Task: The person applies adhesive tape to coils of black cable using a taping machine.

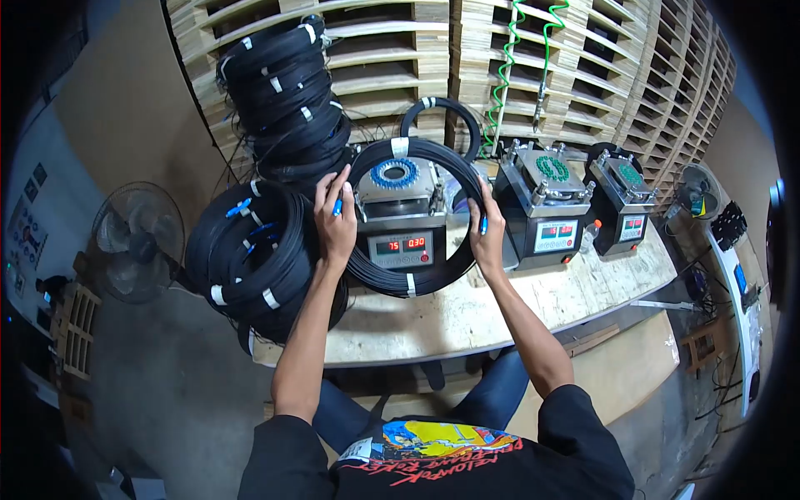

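Observation:
A coil of black cable (385, 280), bound with white tape at top and bottom, is held up between my two hands. My left hand (337, 223) grips its left side, with a blue connector (337, 207) showing at the fingers. On the opposite side my right hand (488, 233) is closed round the coil, and another blue connector (483, 225) pokes out there. Through the ring I see a machine with a red digital display (402, 244) reading 75 and 0.30. On that machine's top sits a round fixture (394, 173) ringed with blue pieces.
Two similar machines with green-dotted tops, one (546, 212) nearer and one (627, 204) farther right, share the wooden table (358, 333). Stacked black coils (287, 92) rise at back left, with more coils (275, 287) in front. A fan (137, 242) stands left. Green coiled hoses (506, 75) hang behind.

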Available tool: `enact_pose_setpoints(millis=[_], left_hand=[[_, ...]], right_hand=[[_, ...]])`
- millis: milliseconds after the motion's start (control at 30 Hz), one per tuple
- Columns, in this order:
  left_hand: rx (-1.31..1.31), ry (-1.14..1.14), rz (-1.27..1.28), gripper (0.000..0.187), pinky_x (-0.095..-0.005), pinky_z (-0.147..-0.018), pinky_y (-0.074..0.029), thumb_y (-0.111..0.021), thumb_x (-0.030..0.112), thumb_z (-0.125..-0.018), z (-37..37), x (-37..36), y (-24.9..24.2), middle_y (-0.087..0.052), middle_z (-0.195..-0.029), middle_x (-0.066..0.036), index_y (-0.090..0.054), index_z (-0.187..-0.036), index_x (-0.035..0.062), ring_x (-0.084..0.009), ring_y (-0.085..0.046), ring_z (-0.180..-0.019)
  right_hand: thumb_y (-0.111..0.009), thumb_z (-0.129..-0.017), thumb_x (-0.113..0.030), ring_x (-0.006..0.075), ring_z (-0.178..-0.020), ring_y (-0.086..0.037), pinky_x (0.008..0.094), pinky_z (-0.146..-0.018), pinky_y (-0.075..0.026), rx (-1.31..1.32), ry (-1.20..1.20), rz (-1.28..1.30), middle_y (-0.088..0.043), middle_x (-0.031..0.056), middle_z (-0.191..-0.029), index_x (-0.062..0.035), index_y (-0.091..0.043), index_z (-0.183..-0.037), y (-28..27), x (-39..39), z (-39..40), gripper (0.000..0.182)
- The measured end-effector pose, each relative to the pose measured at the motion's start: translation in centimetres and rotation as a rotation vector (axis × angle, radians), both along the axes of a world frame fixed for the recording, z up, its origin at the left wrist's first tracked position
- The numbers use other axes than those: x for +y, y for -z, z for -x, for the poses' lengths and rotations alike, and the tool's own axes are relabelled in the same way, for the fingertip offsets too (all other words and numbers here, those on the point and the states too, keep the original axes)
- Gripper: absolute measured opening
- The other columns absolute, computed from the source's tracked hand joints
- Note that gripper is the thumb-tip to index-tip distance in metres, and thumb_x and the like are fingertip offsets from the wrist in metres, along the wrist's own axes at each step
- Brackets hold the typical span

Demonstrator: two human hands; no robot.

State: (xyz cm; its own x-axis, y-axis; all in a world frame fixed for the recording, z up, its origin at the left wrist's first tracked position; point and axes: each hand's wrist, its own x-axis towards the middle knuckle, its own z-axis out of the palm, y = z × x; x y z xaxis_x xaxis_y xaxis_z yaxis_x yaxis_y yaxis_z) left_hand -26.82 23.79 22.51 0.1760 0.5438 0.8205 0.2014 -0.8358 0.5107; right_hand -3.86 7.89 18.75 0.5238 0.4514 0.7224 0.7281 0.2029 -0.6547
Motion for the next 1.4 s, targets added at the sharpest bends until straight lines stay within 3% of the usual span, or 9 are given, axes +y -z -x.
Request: enact_pose_setpoints(millis=[100,300,533,600,733,767,900,1033,1400], left_hand=[[0.073,-0.015,-0.024,0.031,-0.0421,-0.094,-0.05,-0.053,0.012,-0.101,1.6,-2.6,-0.6,-0.059,-0.12,-0.025,-0.065,-0.129,0.005,-0.0378,-0.06,-0.109],[0.181,-0.019,0.006,0.032,-0.044,-0.093,-0.049,-0.053,0.012,-0.101,5.1,-8.3,0.5,-0.059,-0.121,-0.024,-0.064,-0.13,0.0052,-0.0401,-0.061,-0.108],[0.301,-0.011,0.188,0.033,-0.0449,-0.09,-0.05,-0.055,0.015,-0.1,7.8,-12.2,5.8,-0.06,-0.12,-0.026,-0.065,-0.13,0.0074,-0.0402,-0.062,-0.107],[0.333,0.01,0.228,0.033,-0.0438,-0.088,-0.051,-0.056,0.014,-0.099,8.3,-13.0,8.0,-0.059,-0.117,-0.026,-0.064,-0.129,0.0044,-0.0405,-0.062,-0.103],[0.352,0.061,0.398,0.032,-0.0433,-0.085,-0.049,-0.057,0.014,-0.098,8.5,-13.0,14.9,-0.06,-0.108,-0.024,-0.065,-0.127,0.0024,-0.039,-0.062,-0.096],[0.382,0.046,0.44,0.032,-0.0436,-0.086,-0.049,-0.056,0.016,-0.099,8.5,-13.0,16.5,-0.06,-0.109,-0.024,-0.066,-0.126,0.0032,-0.0391,-0.062,-0.096],[0.432,-0.019,0.55,0.031,-0.0427,-0.086,-0.05,-0.056,0.02,-0.099,8.0,-13.6,20.1,-0.064,-0.1,-0.025,-0.068,-0.122,0.0017,-0.0396,-0.063,-0.096],[0.503,-0.079,0.602,0.033,-0.0454,-0.085,-0.05,-0.054,0.023,-0.1,7.4,-13.9,20.3,-0.062,-0.104,-0.024,-0.068,-0.123,0.004,-0.0407,-0.062,-0.098],[0.487,-0.148,0.675,0.034,-0.045,-0.086,-0.05,-0.055,0.027,-0.1,5.7,-12.0,20.1,-0.061,-0.109,-0.021,-0.067,-0.125,0.0067,-0.0404,-0.062,-0.1]], right_hand=[[-0.054,-0.099,-0.004,0.0352,-0.105,-0.066,0.0391,-0.093,-0.048,-0.018,-0.004,-0.056,-0.065,0.0257,-0.118,-0.006,-0.048,-0.146,0.5,-1.7,1.1,0.047],[-0.053,-0.1,-0.005,0.0331,-0.113,-0.064,0.039,-0.098,-0.046,0.086,-0.04,0.066,-0.064,0.0259,-0.124,0.0004,-0.048,-0.144,3.2,-8.4,5.4,0.044],[-0.055,-0.1,-0.006,0.0371,-0.117,-0.062,0.0391,-0.101,-0.045,0.14,0.025,0.197,-0.063,0.0277,-0.125,0.0024,-0.049,-0.141,8.5,-13.5,9.2,0.043],[-0.053,-0.102,-0.009,0.032,-0.125,-0.058,0.037,-0.107,-0.041,0.254,-0.003,0.331,-0.061,0.0244,-0.133,0.0049,-0.05,-0.14,9.8,-15.1,9.6,0.042],[-0.057,-0.1,-0.012,0.0408,-0.112,-0.065,0.0402,-0.095,-0.049,0.233,-0.017,0.569,-0.064,0.0324,-0.119,0.0041,-0.052,-0.138,12.1,-16.5,8.9,0.041],[-0.057,-0.1,-0.014,0.0476,-0.102,-0.065,0.0461,-0.086,-0.051,0.173,-0.018,0.592,-0.065,0.0344,-0.107,0.0023,-0.051,-0.138,13.3,-16.7,8.5,0.042],[-0.054,-0.1,-0.018,0.0511,-0.086,-0.063,0.0552,-0.074,-0.049,0.051,-0.032,0.897,-0.066,0.0311,-0.088,-0.0015,-0.044,-0.14,14.5,-17.3,7.8,0.044],[-0.054,-0.099,-0.023,0.048,-0.071,-0.065,0.0578,-0.063,-0.051,-0.086,0.001,1.044,-0.066,0.0276,-0.078,-0.0011,-0.043,-0.137,15.2,-16.7,7.2,0.045],[-0.057,-0.097,-0.027,0.0457,-0.072,-0.066,0.0552,-0.064,-0.052,-0.187,0.001,1.133,-0.067,0.0243,-0.077,-0.0032,-0.045,-0.137,15.7,-13.1,4.4,0.048]])
